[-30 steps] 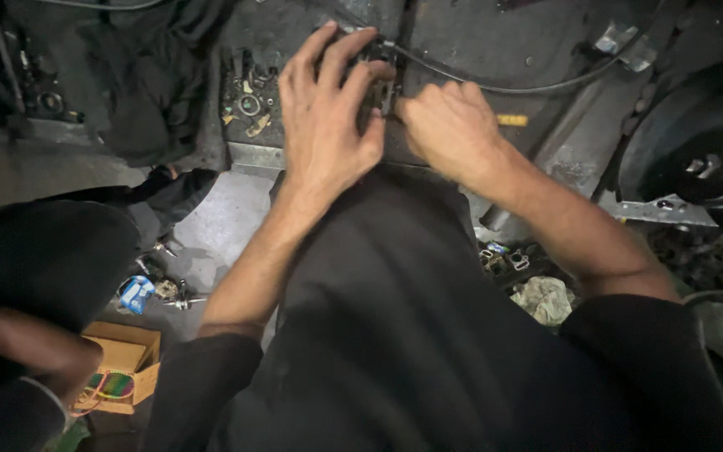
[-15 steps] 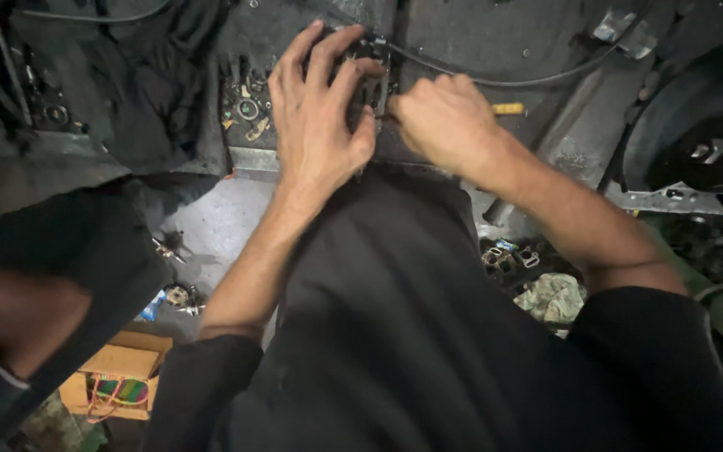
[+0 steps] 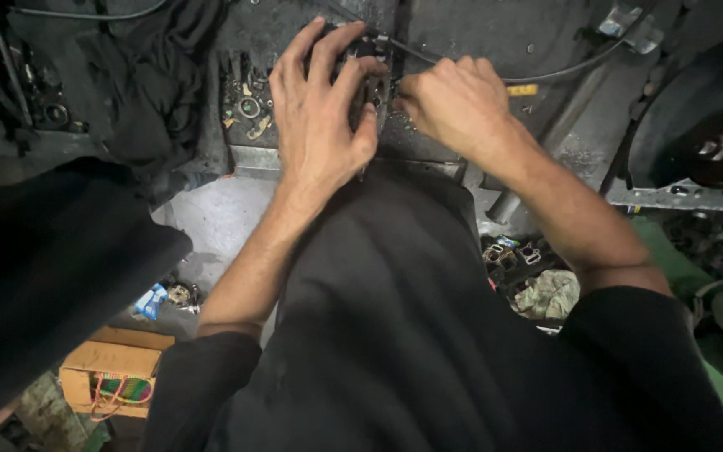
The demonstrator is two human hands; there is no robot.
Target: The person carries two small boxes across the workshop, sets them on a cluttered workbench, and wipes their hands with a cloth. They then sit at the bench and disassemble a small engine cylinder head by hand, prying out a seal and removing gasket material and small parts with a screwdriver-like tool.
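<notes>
Head view, looking down at a grimy metal bench [image 3: 546, 125]. Left hand [image 3: 320, 125] lies spread over a small dark mechanical part [image 3: 370, 71] at 12 o'clock, fingers splayed and pressing it down, thumb hooked at its near edge. Right hand [image 3: 458, 105] sits just at 3 o'clock of the part, fingers curled tight and pinching at its right side; what they pinch is hidden, possibly a small fastener or the end of the black cable [image 3: 562, 71] that runs off toward 2 o'clock. Shallow tray of loose washers and bits [image 3: 248, 109] lies at 9 o'clock of the left hand. Dark wheel [image 3: 713, 142] at 3 o'clock, cardboard box [image 3: 110, 377] on the floor at 7 o'clock. Judgement: the work here looks like fitting or adjusting. Doing it well calls for steady downward pressure from the left hand so the part cannot twist, with small, controlled turns from the right fingertips and the cable kept slack.
</notes>
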